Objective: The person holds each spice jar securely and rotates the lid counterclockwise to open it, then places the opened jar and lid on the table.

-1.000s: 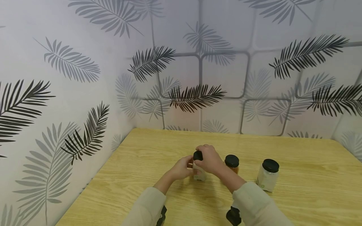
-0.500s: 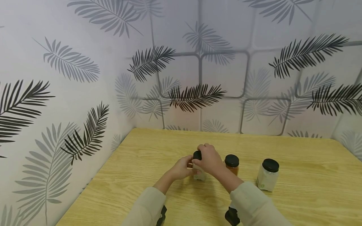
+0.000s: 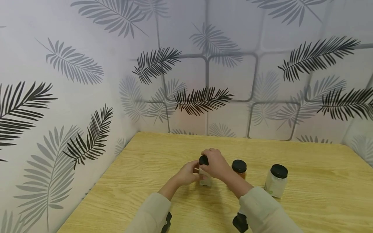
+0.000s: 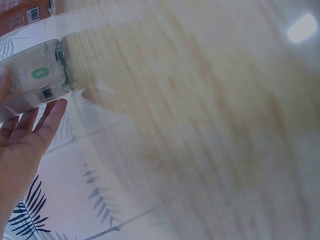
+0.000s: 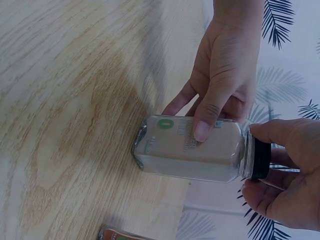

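Straight up at twelve o'clock, the upright glass jar [image 5: 187, 157]: my left hand [image 3: 186, 175] holds its body, my right hand [image 3: 217, 165] pinches the black lid [image 5: 261, 159]; at its three o'clock, an orange jar [image 3: 239, 167], then a pale jar [image 3: 275, 185].

Black lid [image 5: 261, 160], yellow wood-grained table [image 3: 163, 150]

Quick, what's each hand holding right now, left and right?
Left hand: holding the square-sided clear glass jar with pale contents.
Right hand: gripping that jar's round black lid.
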A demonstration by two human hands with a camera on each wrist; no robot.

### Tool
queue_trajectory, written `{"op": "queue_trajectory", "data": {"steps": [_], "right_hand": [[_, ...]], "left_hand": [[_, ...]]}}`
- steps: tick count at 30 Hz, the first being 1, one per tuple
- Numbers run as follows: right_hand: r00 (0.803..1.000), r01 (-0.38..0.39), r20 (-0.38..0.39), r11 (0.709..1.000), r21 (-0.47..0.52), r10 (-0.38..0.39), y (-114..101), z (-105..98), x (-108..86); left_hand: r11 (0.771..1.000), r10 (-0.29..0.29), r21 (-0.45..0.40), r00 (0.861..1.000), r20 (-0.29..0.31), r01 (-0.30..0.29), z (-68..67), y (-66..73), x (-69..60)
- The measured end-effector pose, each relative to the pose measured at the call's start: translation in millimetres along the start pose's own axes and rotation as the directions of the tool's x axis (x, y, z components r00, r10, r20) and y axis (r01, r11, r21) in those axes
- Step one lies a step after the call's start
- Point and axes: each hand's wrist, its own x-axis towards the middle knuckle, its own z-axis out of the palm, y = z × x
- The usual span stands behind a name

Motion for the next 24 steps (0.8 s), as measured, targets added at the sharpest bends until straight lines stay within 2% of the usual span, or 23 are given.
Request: {"op": "queue_trajectory", "data": {"steps": [8, 19, 24], "right_hand": [[0.999, 0.031, 0.003, 0.999, 0.039, -0.032, 0.7, -6.2, -3.4], [0.992, 0.119, -0.053, 0.988, 0.095, -0.114, 11.2, -10.4, -13.5], [0.994, 0.11, -0.042, 0.983, 0.144, -0.104, 14.9, -9.7, -19.3]], "left_hand": [[1.0, 0.001, 0.008, 1.0, 0.008, -0.001, -0.1, 0.1, 1.0], [1.0, 0.004, 0.004, 1.0, 0.005, -0.004, 0.2, -1.0, 0.6], [1.0, 0.006, 0.005, 1.0, 0.0, -0.006, -0.3, -1.6, 1.2]]}}
